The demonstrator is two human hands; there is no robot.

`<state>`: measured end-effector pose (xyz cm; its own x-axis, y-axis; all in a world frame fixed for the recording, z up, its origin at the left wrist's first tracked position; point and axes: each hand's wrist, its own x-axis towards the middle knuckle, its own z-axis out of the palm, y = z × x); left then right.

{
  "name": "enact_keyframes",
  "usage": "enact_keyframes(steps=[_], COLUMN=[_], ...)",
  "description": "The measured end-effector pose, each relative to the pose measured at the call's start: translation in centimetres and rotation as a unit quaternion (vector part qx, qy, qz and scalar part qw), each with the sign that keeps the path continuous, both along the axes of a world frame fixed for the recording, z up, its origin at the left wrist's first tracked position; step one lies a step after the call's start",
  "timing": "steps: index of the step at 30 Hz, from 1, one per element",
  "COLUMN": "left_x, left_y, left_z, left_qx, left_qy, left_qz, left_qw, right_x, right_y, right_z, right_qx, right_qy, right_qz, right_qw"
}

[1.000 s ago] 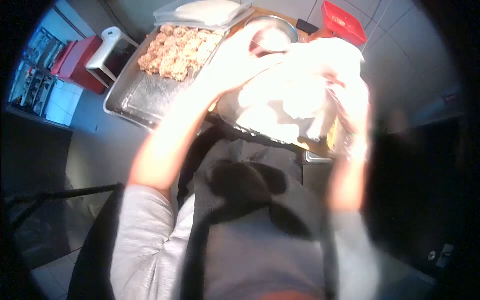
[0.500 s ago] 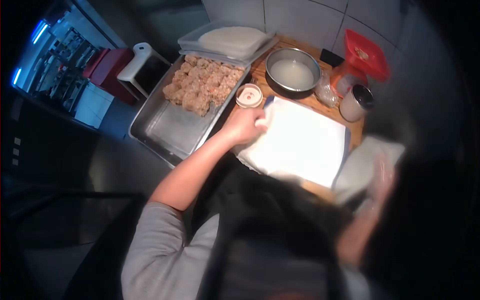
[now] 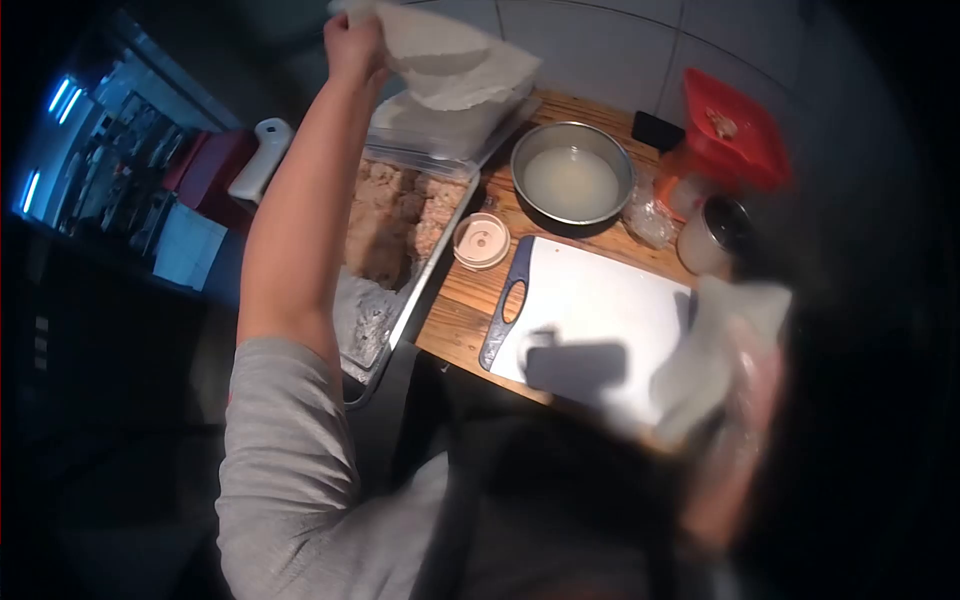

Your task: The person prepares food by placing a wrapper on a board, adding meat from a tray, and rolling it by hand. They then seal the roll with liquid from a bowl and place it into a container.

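My left hand (image 3: 357,48) is raised at the upper left, closed on the edge of a white, cloth-like sheet (image 3: 450,60). The sheet hangs over a clear plastic container (image 3: 440,150) with pale flat material in it. At the right, my right hand (image 3: 755,365), in a clear plastic glove, grips another pale, thin sheet (image 3: 700,340); motion blur hides its fingertips. That sheet overlaps the right end of a white cutting board (image 3: 600,290) with a dark handle. Shadows fall across the board.
A metal tray (image 3: 365,325) of minced filling (image 3: 385,215) is partly behind my left arm. On the wooden table (image 3: 455,320) stand a round metal pan (image 3: 572,180) of cloudy liquid, a small round tub (image 3: 481,241), a dark-topped jar (image 3: 712,240) and a red scoop-like container (image 3: 735,130).
My left hand has lifted the white sheet off the cutting board and carried it up and left over the plastic container. The board's surface now shows. My right hand stays at the right with its sheet.
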<state>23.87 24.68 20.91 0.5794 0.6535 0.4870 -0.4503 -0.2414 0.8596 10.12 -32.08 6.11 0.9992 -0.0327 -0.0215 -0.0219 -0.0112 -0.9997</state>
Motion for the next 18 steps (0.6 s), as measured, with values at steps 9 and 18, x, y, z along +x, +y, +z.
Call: enact_keyframes(steps=[9,18], left_x=[-6.4,-16.5], left_y=[-10.4,-21.9], left_z=[-9.3,-4.2], left_qx=[0.19,0.151], left_qy=[0.201,0.255], left_qz=[0.088,-0.419], left_qw=[0.957,0.859], right_x=[1.6,0.5], right_y=[8.2,11.4], right_z=[6.9,8.5], right_qx=[0.057,0.109], right_qy=[-0.093,-0.152], right_qz=[0.206,0.272], right_qw=[0.972,0.944])
